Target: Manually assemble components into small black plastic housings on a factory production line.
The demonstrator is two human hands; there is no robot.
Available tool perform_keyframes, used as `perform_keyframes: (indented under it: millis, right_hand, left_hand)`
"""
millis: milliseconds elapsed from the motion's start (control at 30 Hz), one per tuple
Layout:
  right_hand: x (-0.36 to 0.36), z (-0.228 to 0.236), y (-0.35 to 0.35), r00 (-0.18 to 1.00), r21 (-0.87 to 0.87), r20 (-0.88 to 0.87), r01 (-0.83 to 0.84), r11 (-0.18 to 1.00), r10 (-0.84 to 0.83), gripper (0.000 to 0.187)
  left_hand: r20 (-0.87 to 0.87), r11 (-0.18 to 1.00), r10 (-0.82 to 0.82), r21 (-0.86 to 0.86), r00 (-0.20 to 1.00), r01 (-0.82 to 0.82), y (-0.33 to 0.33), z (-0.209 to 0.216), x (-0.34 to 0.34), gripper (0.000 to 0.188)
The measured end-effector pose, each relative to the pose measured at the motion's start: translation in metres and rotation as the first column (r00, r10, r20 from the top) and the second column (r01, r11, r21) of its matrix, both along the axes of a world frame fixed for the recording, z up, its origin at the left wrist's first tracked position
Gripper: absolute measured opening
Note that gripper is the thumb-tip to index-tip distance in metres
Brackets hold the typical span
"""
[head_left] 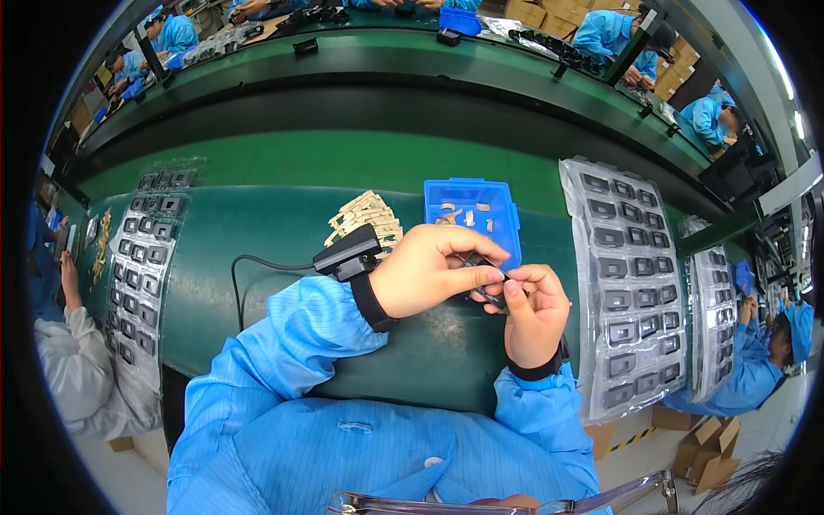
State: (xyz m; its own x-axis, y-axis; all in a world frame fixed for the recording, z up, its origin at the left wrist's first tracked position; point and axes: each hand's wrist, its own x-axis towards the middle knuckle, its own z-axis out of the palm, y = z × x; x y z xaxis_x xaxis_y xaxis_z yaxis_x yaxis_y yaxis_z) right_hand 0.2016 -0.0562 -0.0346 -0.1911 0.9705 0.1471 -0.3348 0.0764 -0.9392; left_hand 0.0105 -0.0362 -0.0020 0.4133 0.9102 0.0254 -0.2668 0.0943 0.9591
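My left hand (429,273) is closed on a small black plastic part (491,296), thumb on top. My right hand (536,319) pinches the same part from the other side, thumb and fingertips together. Fingers cover much of the part, so its full shape is hidden. Just beyond my hands stands a blue plastic bin (511,215) with several small beige curved pieces (469,218) in it. Left of the bin lies a loose pile of beige strips (365,213). A black box-shaped device (348,249) sits at my left wrist above a black band, with a cable running from it.
To my right, a clear plastic tray (592,283) holds rows of black rectangular parts. A similar tray (142,266) lies at the far left of the green table (206,283). Co-workers in blue sit across and to the right; a person in white (86,378) is at left.
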Motion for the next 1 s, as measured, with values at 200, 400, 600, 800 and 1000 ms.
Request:
perform_keyframes:
  millis: [200, 400, 600, 800, 1000]
  right_hand:
    - [-0.001, -0.002, -0.003, 1.000, 0.120, -0.011, 0.003, 0.993, -0.002, 0.011]
    - [-0.003, -0.002, -0.005, 0.996, 0.173, 0.044, 0.063, 0.983, -0.072, 0.007]
    - [0.000, -0.001, 0.002, 0.981, 0.013, 0.111, 0.160, 0.987, -0.161, 0.019]
    - [0.000, -0.004, -0.001, 0.995, -0.053, -0.099, -0.016, 0.998, 0.011, 0.030]
    - [-0.018, 0.009, -0.008, 0.996, 0.115, 0.075, 0.041, 0.993, -0.049, 0.031]
  left_hand:
    - [-0.026, 0.995, 0.024, 0.092, 0.999, -0.022, -0.002, -0.004, -0.001, 0.017]
    - [-0.143, 0.955, 0.135, 0.281, 0.980, -0.091, -0.004, -0.008, 0.002, 0.013]
    - [-0.296, 0.937, 0.220, 0.327, 0.929, -0.118, -0.004, -0.010, 0.003, 0.013]
    - [-0.411, 0.637, 0.539, 0.770, 0.735, -0.037, -0.004, -0.011, 0.002, 0.008]
    - [-0.287, 0.366, 0.747, 0.931, 0.600, -0.010, -0.007, -0.012, 0.010, 0.021]
